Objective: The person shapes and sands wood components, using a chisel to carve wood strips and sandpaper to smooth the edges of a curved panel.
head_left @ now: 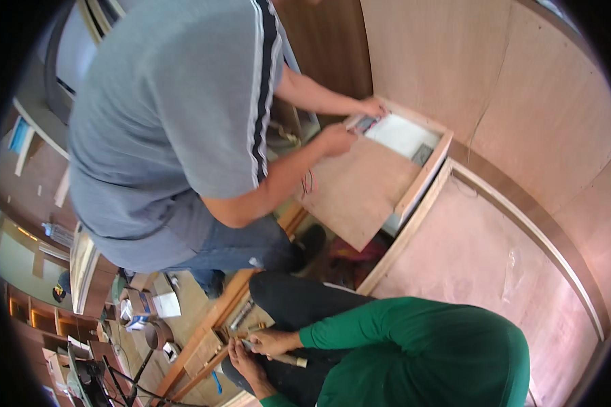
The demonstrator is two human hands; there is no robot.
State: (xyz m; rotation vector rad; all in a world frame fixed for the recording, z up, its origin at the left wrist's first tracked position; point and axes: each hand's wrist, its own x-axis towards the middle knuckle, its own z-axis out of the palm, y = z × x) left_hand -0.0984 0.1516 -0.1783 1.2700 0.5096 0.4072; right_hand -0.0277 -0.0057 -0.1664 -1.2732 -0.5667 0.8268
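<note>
In my lap my left hand (248, 363) and my right hand (271, 343) are close together at the lower middle, with green sleeves behind them. The fingers of both are closed around a small greyish piece (248, 344) whose kind I cannot make out. A short pale wooden piece (293, 360) sticks out beside my right hand, over my dark trouser leg. Just beyond my hands, a metallic cylindrical tool (242, 316) lies by a long wooden beam (207, 327). A small blue object (216, 382) is near my left hand.
A co-worker in a grey shirt (163, 122) leans over a wooden box (424, 193) with a loose thin panel (360, 183), both hands at its far end. A framed wooden panel (475, 237) stretches to the right. Cartons (139, 302) and scattered items cover the floor at left.
</note>
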